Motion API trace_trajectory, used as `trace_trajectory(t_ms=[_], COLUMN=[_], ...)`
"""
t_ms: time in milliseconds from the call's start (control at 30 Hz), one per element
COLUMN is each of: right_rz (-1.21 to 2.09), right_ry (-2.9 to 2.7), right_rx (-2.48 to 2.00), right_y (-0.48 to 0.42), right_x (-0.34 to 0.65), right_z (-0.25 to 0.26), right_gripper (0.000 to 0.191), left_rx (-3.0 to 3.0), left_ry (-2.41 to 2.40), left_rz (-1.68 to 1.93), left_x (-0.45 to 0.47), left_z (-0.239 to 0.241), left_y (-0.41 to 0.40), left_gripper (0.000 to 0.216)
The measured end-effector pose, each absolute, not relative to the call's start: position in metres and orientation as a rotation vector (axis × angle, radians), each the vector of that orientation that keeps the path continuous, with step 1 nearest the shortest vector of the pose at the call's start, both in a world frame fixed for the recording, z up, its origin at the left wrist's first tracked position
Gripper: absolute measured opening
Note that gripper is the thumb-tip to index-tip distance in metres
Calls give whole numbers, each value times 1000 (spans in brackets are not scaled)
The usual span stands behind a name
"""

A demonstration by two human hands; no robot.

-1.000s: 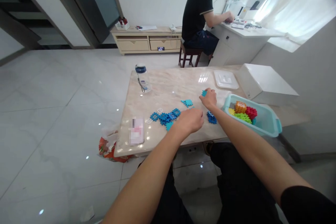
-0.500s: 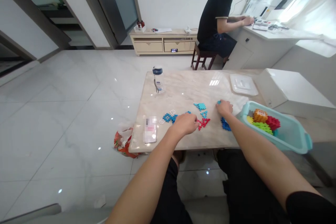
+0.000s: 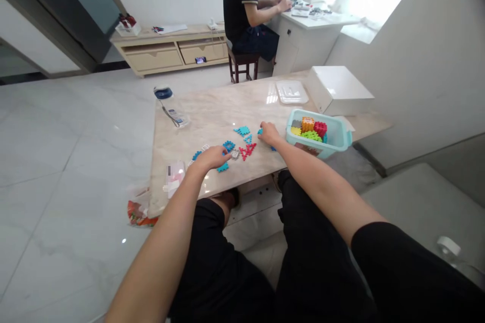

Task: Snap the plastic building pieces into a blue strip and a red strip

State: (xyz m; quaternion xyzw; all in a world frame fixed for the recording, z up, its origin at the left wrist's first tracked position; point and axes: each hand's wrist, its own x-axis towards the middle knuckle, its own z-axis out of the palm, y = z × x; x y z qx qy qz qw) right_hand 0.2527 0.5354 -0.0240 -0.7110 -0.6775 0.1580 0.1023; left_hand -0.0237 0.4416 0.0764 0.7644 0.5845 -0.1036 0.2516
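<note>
My left hand (image 3: pixel 212 158) reaches over blue interlocking building pieces (image 3: pixel 228 146), its fingers stretched toward a grey-white square piece (image 3: pixel 235 154). A teal piece (image 3: pixel 223 167) lies under its near side. Red triangle pieces (image 3: pixel 247 151) lie just right of that hand. My right hand (image 3: pixel 270 133) is closed, with its fingertips on a small blue piece (image 3: pixel 259 131). Between the hands are a turquoise square piece (image 3: pixel 243 131) and a light-blue triangle (image 3: pixel 248 139). Another blue piece (image 3: pixel 273 149) is mostly hidden under my right forearm.
A light-teal basket (image 3: pixel 333 147) with colourful blocks stands right of my right hand. Behind it are a clear lid (image 3: pixel 291 93) and a white box (image 3: pixel 341 86). A bottle (image 3: pixel 172 108) and a phone-like slab (image 3: pixel 175 179) occupy the table's left side. A person (image 3: pixel 242 5) sits beyond.
The view has swung right, so the table appears further left. My left hand has drawn away from the red triangles, and a grey-white piece shows beside them. My right hand stays at the small blue piece.
</note>
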Motion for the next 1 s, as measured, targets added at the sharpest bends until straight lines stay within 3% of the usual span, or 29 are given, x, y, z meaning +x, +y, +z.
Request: trace_trajectory(t_ms=[367,533,700,1000], right_rz=[498,488,537,614], right_ry=[-1941,-1854,-2010,-2018], right_rx=[-1871,-1919,-1971,-1969], right_y=[554,567,572,568], right_x=[212,184,168,158], right_z=[-27,-33,-37,-27], right_gripper=[48,49,33,27], left_rx=[2082,2111,2108,2102], left_ry=[1494,1403,1464,1460], left_rz=[-580,-550,-558,-501], left_x=[2,7,0,-12], left_z=[84,87,85,76], left_y=[433,434,435,435], left_gripper=[55,59,60,55])
